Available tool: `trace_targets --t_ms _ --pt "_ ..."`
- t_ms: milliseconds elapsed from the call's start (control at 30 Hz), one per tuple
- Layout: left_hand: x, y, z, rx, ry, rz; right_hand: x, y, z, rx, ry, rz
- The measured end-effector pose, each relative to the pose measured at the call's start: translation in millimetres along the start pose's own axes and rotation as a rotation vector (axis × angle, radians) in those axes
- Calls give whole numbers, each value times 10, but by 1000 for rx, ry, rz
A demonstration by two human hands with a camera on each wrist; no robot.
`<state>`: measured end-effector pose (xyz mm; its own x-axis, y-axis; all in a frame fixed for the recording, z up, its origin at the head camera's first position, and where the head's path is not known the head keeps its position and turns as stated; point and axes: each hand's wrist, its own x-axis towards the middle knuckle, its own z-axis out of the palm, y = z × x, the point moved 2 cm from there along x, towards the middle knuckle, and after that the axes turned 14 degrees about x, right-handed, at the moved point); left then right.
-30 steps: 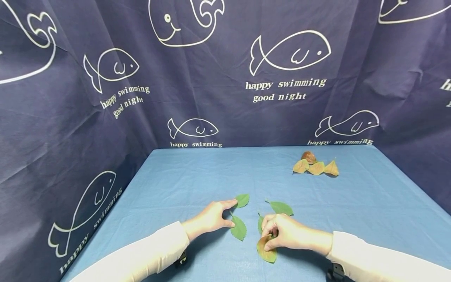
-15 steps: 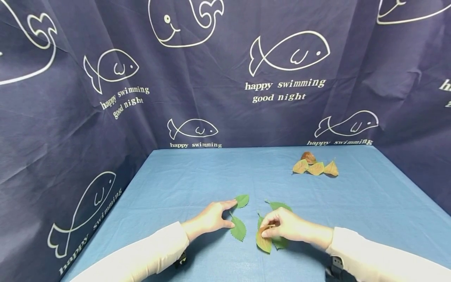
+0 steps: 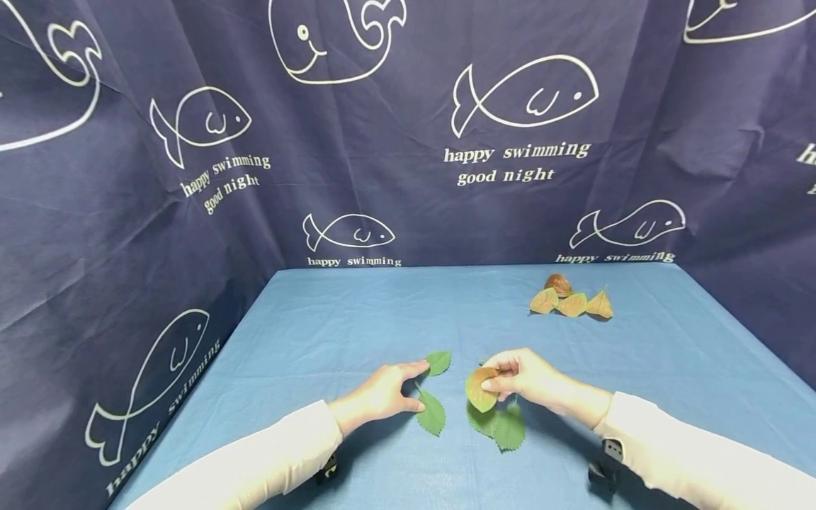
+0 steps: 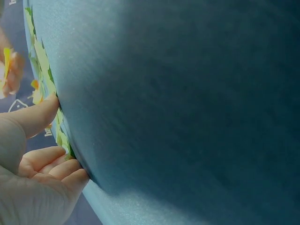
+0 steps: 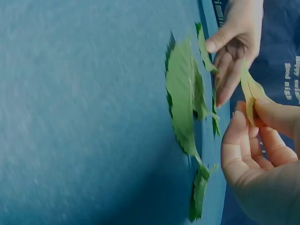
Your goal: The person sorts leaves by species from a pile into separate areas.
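Observation:
My right hand (image 3: pixel 532 379) pinches a yellow-brown leaf (image 3: pixel 481 389) between thumb and fingers, raised above the cloth. In the right wrist view this yellow leaf (image 5: pixel 248 91) appears nearly edge-on. Beneath it lie two green toothed leaves, one (image 3: pixel 510 428) overlapping the other (image 3: pixel 479 423). Another green leaf is mostly hidden behind the right hand. My left hand (image 3: pixel 379 393) rests on the cloth with its fingers extended, the fingertips touching a farther green leaf (image 3: pixel 438 363) and the thumb touching a nearer one (image 3: pixel 432 414). The left wrist view shows this hand (image 4: pixel 33 173) low on the cloth.
Several yellow-brown leaves (image 3: pixel 571 304) lie in a row at the back right, with a reddish-brown one (image 3: pixel 559 285) behind them. A blue cloth (image 3: pixel 357 319) covers the table. Dark curtains with white fish drawings (image 3: pixel 414 177) stand around its back and sides.
My right hand has moved away from me and lifted the yellow leaf with it, uncovering the green leaves near it. The left hand has stayed in place.

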<state>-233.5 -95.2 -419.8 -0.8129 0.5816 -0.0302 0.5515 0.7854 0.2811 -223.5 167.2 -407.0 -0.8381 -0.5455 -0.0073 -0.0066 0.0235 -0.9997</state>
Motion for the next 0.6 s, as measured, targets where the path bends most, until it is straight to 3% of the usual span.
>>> trace_targets --t_ms 267,600 --pt "-4 2 3 -6 -3 -12 30 -44 -186 -6 126 -5" --pt "1 9 1 -5 -5 -9 34 -74 -312 -27 213 -16"
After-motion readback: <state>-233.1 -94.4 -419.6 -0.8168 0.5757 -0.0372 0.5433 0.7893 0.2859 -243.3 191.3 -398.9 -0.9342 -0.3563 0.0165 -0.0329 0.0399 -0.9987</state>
